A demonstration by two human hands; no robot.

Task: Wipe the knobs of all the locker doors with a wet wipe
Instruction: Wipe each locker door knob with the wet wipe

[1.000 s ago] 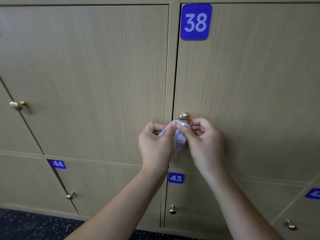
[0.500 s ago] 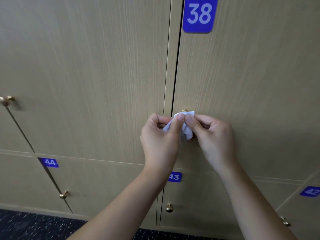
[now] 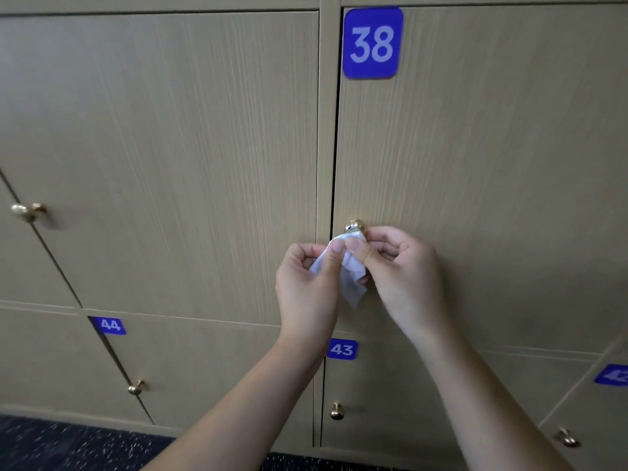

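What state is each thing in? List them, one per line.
left hand: pinches the wet wipe
right hand: pinches the wet wipe
wet wipe: crumpled, just below the knob
locker 38 knob: top bare
locker 38 door: closed
locker 43 door: closed
locker 44 door: closed

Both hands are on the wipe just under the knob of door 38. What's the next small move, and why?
Probably lift the wet wipe up over the knob of door 38 and rub round it. The left hand and right hand both pinch the wipe, which hangs bunched just below the knob, so the brass top shows bare. The other knobs in view can wait.
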